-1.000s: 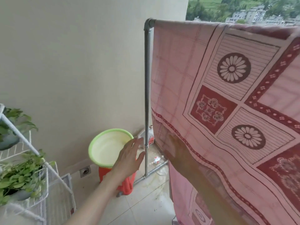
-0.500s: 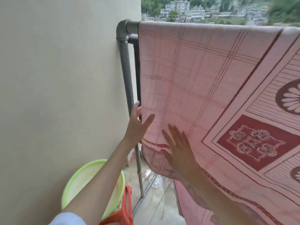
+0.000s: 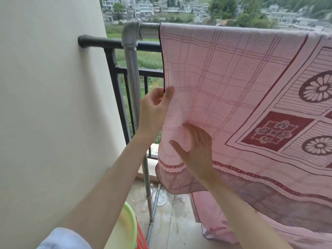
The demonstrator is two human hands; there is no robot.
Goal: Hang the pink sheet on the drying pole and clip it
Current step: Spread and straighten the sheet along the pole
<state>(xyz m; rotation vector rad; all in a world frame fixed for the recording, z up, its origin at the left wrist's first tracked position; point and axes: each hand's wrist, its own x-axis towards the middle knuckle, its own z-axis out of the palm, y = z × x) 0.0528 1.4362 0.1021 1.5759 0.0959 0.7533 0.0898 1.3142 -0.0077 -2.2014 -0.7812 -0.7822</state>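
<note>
Pinching the pink sheet [image 3: 224,83] edge, left hand [image 3: 154,108] fingers [image 3: 168,97] curl.

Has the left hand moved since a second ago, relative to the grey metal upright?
Yes. The left hand has crossed from the wall side of the grey metal upright pole to the sheet side, where it now pinches the patterned pink sheet's dark-trimmed edge.

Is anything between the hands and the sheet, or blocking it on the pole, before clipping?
Nothing visible. The left hand already pinches the pink sheet at its side edge, and the right hand lies flat against its face. The sheet is draped over the drying pole. No clip is visible on it.
</note>
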